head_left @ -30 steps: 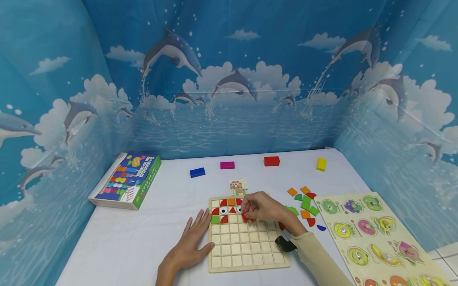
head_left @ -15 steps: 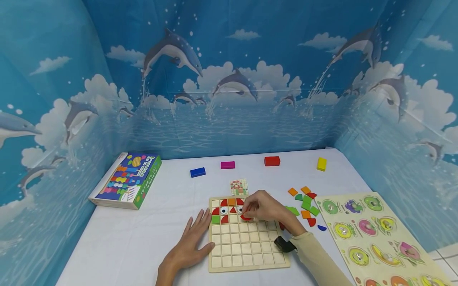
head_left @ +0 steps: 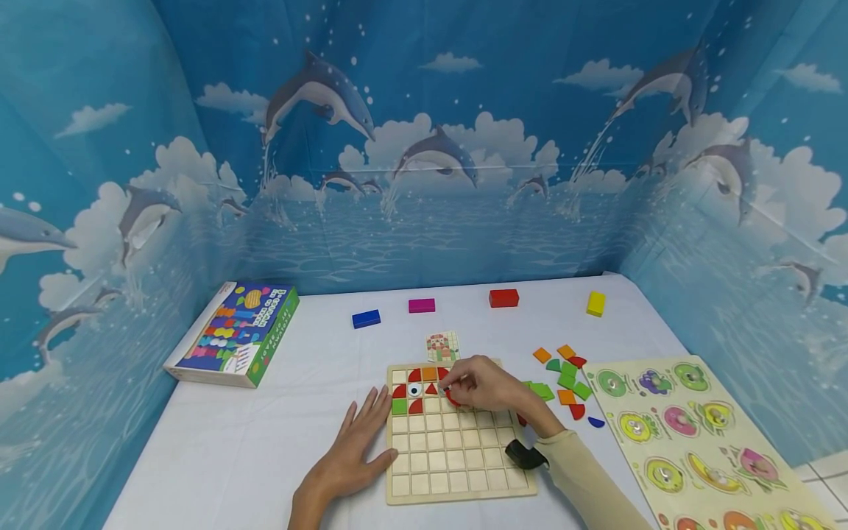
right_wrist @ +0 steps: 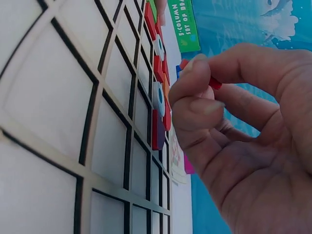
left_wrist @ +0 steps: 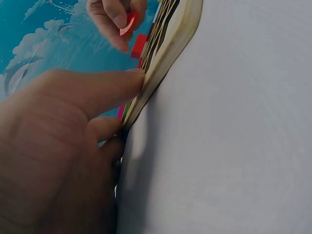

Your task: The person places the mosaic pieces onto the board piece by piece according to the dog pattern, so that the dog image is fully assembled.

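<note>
Red piece (head_left: 453, 398) slightly up-board; box (head_left: 232, 335) lettering unreadable

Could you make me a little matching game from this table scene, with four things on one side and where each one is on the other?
Things:
1. red piece
2. left hand
3. game box
4. fruit puzzle

Places:
A. far left of the table
B. pinched in the right hand
C. right edge of the table
D. flat against the grid board, on its left side

Pairs: 1-B, 2-D, 3-A, 4-C
</note>
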Demonstrator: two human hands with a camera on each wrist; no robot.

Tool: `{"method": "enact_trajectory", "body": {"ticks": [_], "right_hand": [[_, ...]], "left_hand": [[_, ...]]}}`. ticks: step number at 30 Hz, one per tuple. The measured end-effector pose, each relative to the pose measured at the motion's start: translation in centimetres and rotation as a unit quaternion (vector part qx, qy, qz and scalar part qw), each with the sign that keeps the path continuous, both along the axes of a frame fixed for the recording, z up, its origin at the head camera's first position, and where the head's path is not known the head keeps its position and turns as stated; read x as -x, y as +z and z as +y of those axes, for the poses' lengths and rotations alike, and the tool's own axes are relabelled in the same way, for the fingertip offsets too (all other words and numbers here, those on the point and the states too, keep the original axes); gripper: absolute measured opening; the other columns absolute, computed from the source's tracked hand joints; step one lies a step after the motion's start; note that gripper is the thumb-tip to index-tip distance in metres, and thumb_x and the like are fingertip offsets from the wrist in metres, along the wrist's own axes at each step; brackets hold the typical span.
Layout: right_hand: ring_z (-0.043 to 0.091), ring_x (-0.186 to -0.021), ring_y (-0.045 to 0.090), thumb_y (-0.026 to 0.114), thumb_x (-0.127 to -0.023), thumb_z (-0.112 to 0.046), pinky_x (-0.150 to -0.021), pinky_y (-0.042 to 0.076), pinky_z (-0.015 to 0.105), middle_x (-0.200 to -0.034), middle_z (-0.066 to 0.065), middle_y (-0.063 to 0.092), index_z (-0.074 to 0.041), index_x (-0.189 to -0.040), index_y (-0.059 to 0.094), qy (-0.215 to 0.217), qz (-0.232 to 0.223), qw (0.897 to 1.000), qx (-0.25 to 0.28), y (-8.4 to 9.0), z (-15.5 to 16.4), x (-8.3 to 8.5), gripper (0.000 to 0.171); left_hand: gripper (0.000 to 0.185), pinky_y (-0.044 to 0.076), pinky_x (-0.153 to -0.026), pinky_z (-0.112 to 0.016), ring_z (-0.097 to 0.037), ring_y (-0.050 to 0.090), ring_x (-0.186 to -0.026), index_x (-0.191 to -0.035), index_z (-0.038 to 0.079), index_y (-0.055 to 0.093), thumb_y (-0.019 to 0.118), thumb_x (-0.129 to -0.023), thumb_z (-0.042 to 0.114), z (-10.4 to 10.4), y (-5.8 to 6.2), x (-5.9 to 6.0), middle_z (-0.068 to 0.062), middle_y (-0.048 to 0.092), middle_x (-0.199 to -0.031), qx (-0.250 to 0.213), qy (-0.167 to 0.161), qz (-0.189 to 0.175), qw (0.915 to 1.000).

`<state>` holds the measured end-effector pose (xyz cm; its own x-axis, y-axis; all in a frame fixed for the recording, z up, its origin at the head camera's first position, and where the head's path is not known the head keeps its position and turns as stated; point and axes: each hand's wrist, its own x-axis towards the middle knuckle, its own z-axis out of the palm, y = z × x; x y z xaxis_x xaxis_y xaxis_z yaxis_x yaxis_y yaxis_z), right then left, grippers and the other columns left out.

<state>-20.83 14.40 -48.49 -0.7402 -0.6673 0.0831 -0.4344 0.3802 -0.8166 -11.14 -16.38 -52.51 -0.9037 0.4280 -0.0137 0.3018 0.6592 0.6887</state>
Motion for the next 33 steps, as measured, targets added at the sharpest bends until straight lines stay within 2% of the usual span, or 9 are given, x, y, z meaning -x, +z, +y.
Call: {"method": "enact_trajectory", "body": {"ticks": [5,8,13,16,20,24,28,33], "right_hand": [[0.008,-0.069,0.058,0.071,-0.095,0.006,-0.063,0.05,0.02,-0.091,0.001,0.07,-0.001,-0.103,0.083,-0.009,-0.015,1.0,-0.02,-0.02,-0.22,-0.05,0.016],[0.011,-0.062,0.061,0.079,-0.095,0.0,-0.062,0.055,0.02,-0.082,0.0,0.068,-0.001,-0.103,0.08,-0.02,-0.039,0.999,-0.019,-0.01,-0.23,-0.1,0.008],[0.031,-0.059,0.072,0.084,-0.091,0.0,-0.061,0.064,0.029,-0.077,0.008,0.074,0.003,-0.105,0.074,-0.031,-0.107,0.994,0.011,0.14,-0.16,-0.25,0.018],[0.041,-0.061,0.074,0.084,-0.09,0.003,-0.062,0.066,0.033,-0.075,0.013,0.076,0.006,-0.105,0.074,-0.028,-0.133,0.99,0.025,0.32,-0.16,-0.28,0.019],[0.042,-0.063,0.076,0.085,-0.089,0.003,-0.064,0.067,0.033,-0.075,0.014,0.077,0.007,-0.104,0.075,-0.027,-0.146,0.988,0.035,0.46,-0.12,-0.23,0.018],[0.043,-0.065,0.076,0.085,-0.09,0.001,-0.066,0.068,0.034,-0.077,0.016,0.078,0.008,-0.104,0.076,-0.018,-0.15,0.987,0.052,0.33,-0.05,-0.1,0.017],[0.044,-0.061,0.073,0.085,-0.091,-0.002,-0.059,0.067,0.035,-0.074,0.018,0.077,0.006,-0.103,0.08,-0.007,-0.127,0.99,0.062,0.06,0.11,0.01,0.016],[0.027,-0.049,0.063,0.087,-0.09,-0.006,-0.049,0.057,0.025,-0.068,0.016,0.073,0.002,-0.104,0.085,-0.003,-0.08,0.995,0.053,-0.5,0.09,0.23,0.017]], "left_hand": [[0.087,-0.001,-0.135,-0.055,-0.029,0.007,-0.168,-0.172,0.009,0.025,0.074,-0.101,0.023,0.04,-0.04,-0.06,-0.003,0.016,-0.181,-0.001,0.001,0.004,1.0],[0.087,-0.003,-0.135,-0.051,-0.028,0.007,-0.168,-0.172,0.009,0.025,0.074,-0.101,0.023,0.06,-0.09,-0.13,-0.003,0.016,-0.181,-0.003,0.003,0.002,1.0],[0.088,-0.009,-0.135,-0.037,-0.026,0.005,-0.168,-0.172,0.011,0.025,0.074,-0.101,0.023,0.07,-0.16,-0.2,0.0,0.015,-0.181,-0.007,0.007,-0.006,0.9999],[0.088,-0.007,-0.136,-0.042,-0.027,0.006,-0.168,-0.172,0.01,0.025,0.075,-0.101,0.023,0.04,-0.17,-0.18,-0.001,0.016,-0.181,-0.007,0.005,-0.002,1.0],[0.087,-0.001,-0.135,-0.055,-0.029,0.007,-0.168,-0.172,0.009,0.025,0.075,-0.101,0.023,0.01,-0.14,-0.13,-0.003,0.016,-0.181,-0.006,0.002,0.004,1.0],[0.088,-0.001,-0.135,-0.055,-0.027,0.006,-0.168,-0.172,0.009,0.025,0.075,-0.101,0.024,0.0,-0.07,-0.14,-0.002,0.016,-0.181,-0.003,0.002,0.002,1.0],[0.087,-0.001,-0.135,-0.055,-0.027,0.006,-0.168,-0.172,0.009,0.026,0.075,-0.101,0.024,0.04,-0.03,-0.16,-0.002,0.016,-0.181,-0.003,0.002,0.001,1.0],[0.087,-0.001,-0.135,-0.054,-0.027,0.006,-0.168,-0.172,0.009,0.026,0.074,-0.101,0.023,0.07,-0.07,-0.09,-0.002,0.016,-0.181,-0.001,0.001,0.003,1.0]]}}
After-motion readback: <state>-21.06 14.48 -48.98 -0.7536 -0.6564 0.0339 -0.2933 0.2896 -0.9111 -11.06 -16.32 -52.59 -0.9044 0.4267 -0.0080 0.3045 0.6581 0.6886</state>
